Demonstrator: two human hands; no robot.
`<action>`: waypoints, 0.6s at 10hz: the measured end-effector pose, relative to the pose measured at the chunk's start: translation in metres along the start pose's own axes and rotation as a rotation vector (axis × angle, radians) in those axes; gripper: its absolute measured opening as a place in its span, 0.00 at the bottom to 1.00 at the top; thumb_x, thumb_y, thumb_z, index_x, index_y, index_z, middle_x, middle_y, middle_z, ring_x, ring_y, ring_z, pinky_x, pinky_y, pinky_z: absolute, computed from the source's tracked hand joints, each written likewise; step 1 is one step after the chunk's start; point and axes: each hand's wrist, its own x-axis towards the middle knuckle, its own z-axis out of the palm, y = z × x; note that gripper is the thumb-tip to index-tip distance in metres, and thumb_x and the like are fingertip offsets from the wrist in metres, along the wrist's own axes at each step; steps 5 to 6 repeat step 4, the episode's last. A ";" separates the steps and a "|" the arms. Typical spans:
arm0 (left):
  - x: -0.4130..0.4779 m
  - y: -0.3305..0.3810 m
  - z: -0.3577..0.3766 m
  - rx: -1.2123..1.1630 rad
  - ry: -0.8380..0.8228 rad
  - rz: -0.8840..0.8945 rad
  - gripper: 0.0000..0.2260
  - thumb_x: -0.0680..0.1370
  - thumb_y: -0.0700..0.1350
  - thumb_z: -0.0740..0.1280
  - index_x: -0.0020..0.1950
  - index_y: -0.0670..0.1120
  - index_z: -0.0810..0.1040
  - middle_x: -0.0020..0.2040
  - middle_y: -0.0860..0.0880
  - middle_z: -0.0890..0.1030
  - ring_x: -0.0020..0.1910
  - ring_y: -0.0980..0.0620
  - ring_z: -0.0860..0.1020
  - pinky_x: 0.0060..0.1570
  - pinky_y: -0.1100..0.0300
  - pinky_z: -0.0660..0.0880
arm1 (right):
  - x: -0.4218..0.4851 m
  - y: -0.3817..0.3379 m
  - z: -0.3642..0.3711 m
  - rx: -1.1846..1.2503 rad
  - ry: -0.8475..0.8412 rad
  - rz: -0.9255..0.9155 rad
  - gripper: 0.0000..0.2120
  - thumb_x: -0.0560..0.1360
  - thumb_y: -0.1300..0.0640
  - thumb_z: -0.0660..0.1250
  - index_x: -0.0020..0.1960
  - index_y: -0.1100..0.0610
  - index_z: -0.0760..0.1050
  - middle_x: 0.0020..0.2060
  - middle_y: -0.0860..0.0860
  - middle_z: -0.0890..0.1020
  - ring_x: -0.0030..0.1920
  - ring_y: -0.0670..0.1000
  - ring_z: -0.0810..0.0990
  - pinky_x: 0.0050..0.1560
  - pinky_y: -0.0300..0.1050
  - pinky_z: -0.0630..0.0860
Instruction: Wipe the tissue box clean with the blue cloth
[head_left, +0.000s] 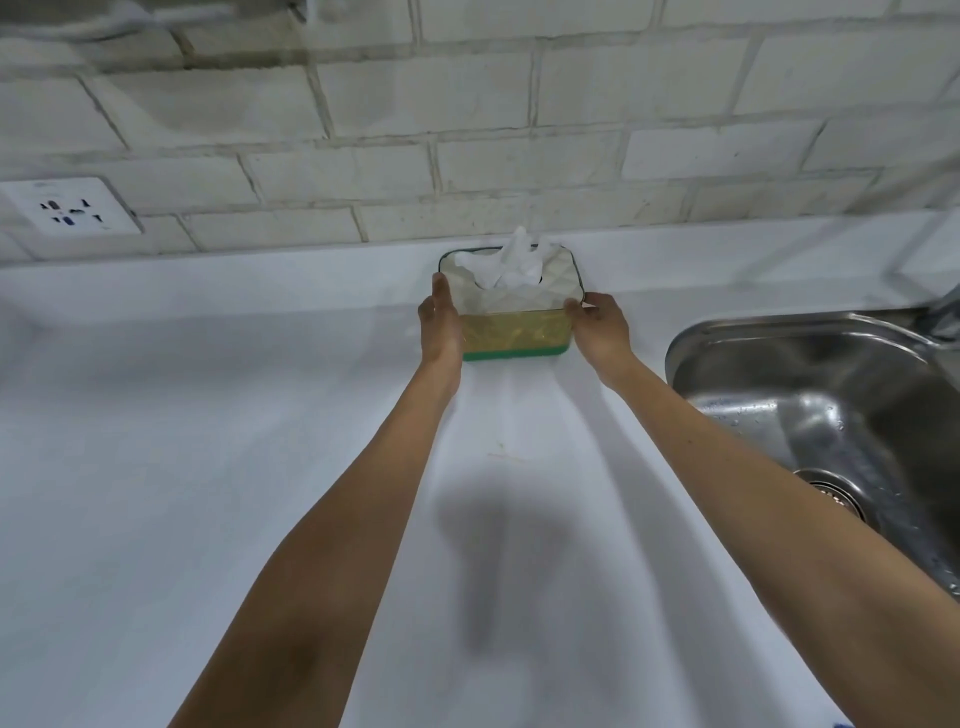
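At the back of the white surface, right against the brick wall, the tissue box sits with its long axis left-right and its opening up. Left hand lies flat on one end, fingers together; right hand pinches the other end. Risks: the sink is near if it slips, and no blue cloth is visible, so the tissue could snag
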 end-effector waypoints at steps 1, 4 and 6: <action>0.001 -0.001 -0.001 -0.016 -0.014 0.026 0.29 0.79 0.63 0.47 0.76 0.50 0.55 0.74 0.48 0.65 0.71 0.47 0.65 0.70 0.49 0.62 | 0.002 0.000 0.000 -0.003 -0.008 -0.003 0.19 0.77 0.52 0.61 0.64 0.61 0.68 0.58 0.56 0.78 0.50 0.51 0.75 0.49 0.40 0.70; -0.005 0.002 -0.006 0.145 0.013 0.026 0.31 0.79 0.63 0.49 0.78 0.48 0.53 0.77 0.47 0.61 0.74 0.45 0.61 0.73 0.47 0.58 | -0.004 -0.009 -0.012 -0.056 -0.064 0.045 0.27 0.77 0.48 0.60 0.72 0.59 0.60 0.67 0.57 0.71 0.65 0.55 0.72 0.54 0.39 0.65; -0.005 0.002 -0.006 0.145 0.013 0.026 0.31 0.79 0.63 0.49 0.78 0.48 0.53 0.77 0.47 0.61 0.74 0.45 0.61 0.73 0.47 0.58 | -0.004 -0.009 -0.012 -0.056 -0.064 0.045 0.27 0.77 0.48 0.60 0.72 0.59 0.60 0.67 0.57 0.71 0.65 0.55 0.72 0.54 0.39 0.65</action>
